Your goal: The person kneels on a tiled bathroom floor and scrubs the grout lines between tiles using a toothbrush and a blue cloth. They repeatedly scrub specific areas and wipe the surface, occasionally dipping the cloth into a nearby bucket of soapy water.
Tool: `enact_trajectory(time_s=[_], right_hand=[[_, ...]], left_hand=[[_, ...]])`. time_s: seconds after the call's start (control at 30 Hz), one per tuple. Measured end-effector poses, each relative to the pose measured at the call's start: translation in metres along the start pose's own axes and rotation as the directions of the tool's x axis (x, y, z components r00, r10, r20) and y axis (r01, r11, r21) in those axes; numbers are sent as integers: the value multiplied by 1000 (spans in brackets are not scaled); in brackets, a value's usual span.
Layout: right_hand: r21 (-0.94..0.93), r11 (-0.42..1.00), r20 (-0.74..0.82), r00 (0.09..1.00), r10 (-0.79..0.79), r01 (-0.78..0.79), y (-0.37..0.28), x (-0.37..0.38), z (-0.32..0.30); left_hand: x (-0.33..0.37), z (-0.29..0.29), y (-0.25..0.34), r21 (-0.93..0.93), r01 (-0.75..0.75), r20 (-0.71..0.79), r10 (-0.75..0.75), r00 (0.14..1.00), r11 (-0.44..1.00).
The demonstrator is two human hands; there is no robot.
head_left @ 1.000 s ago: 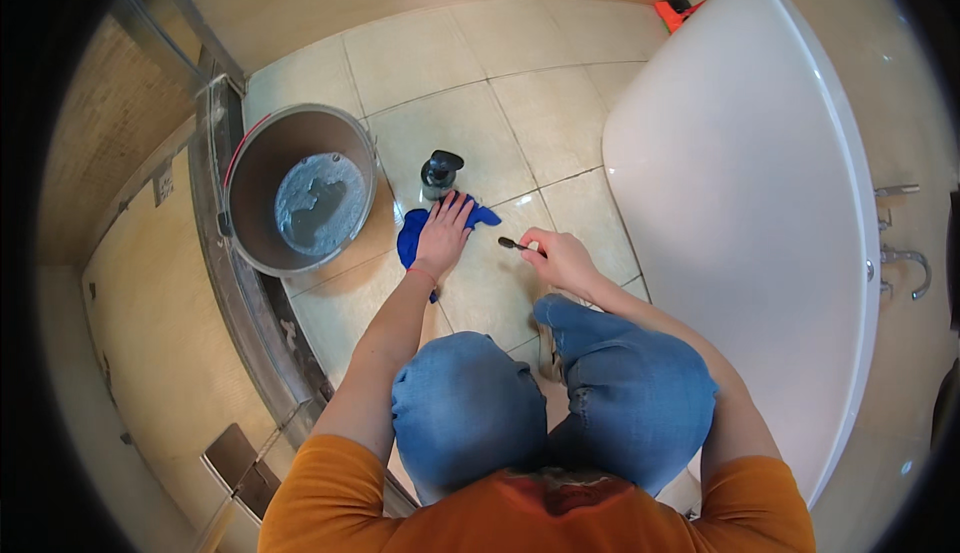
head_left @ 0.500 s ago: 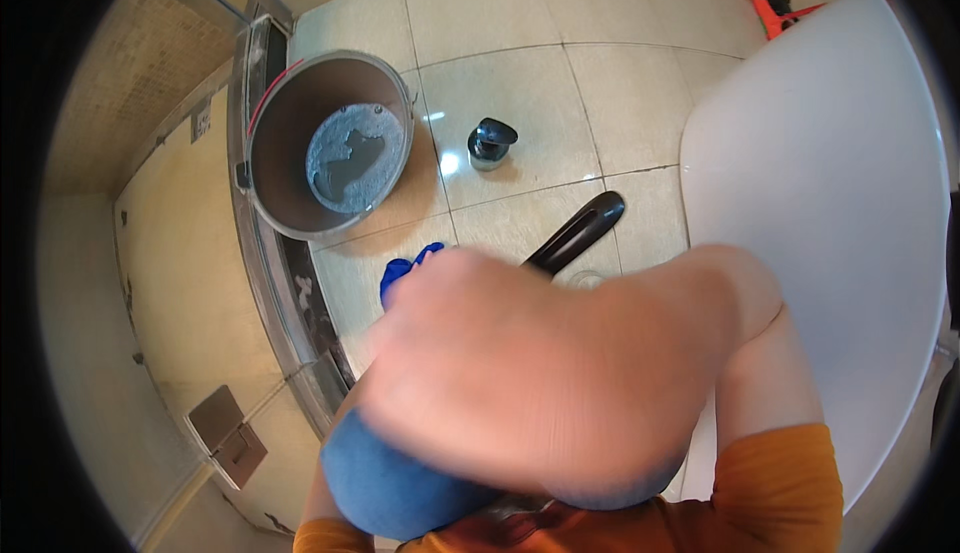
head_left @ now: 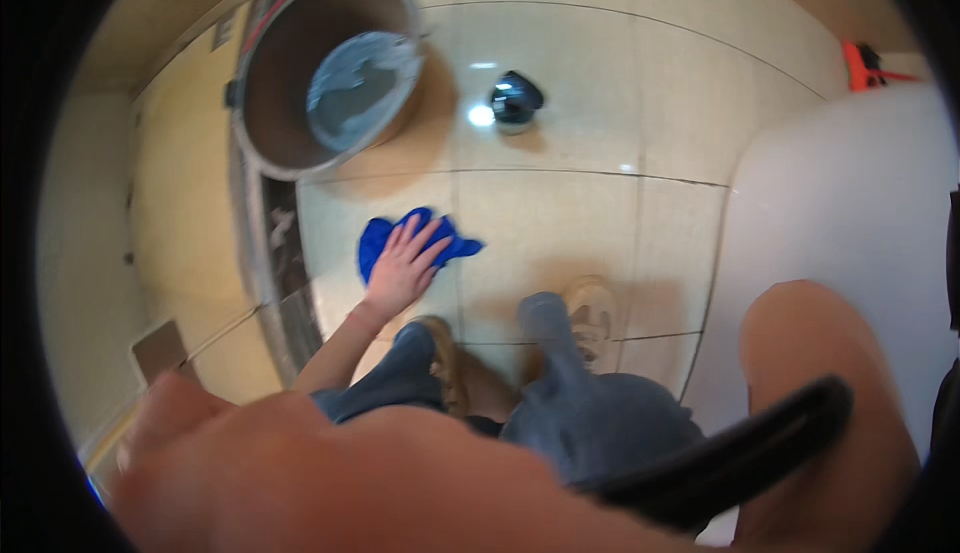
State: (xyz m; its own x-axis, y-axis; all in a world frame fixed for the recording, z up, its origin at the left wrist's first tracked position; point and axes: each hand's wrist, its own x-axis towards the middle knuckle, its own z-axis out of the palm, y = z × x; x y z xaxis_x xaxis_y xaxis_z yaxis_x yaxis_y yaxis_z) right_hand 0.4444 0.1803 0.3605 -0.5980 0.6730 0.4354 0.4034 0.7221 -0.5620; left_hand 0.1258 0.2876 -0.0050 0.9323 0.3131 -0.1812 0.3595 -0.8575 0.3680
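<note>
A blue cloth (head_left: 371, 245) lies bunched on the tiled floor in front of my feet. On top of it rests my left hand (head_left: 400, 271), palm down with its fingers spread. My right hand (head_left: 200, 443) is raised very close to the camera, large and smeared along the lower edge. From beside it a long black handle (head_left: 745, 453) with a slot near its end points to the right. This handle moves along with the right hand; the other end of the tool is hidden, and the fingers round it do not show.
At the far left stands a grey-brown bucket (head_left: 265, 103) with foamy water (head_left: 375, 103). A small bottle with a black top (head_left: 515, 103) stands right of it. A white tub (head_left: 830, 183) borders the right side, with an orange-red object (head_left: 860, 66) behind it.
My right hand and the black handle have come up toward the camera, and the handle has shifted down and right in view. My left hand on the cloth, hidden before, now shows.
</note>
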Motion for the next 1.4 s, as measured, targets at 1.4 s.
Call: enact_trajectory(time_s=[1.4], right_hand=[[6, 369, -334, 346, 877, -929, 234, -179, 227]], left_hand=[[-3, 20, -14, -46, -1, -84, -3, 996, 999]])
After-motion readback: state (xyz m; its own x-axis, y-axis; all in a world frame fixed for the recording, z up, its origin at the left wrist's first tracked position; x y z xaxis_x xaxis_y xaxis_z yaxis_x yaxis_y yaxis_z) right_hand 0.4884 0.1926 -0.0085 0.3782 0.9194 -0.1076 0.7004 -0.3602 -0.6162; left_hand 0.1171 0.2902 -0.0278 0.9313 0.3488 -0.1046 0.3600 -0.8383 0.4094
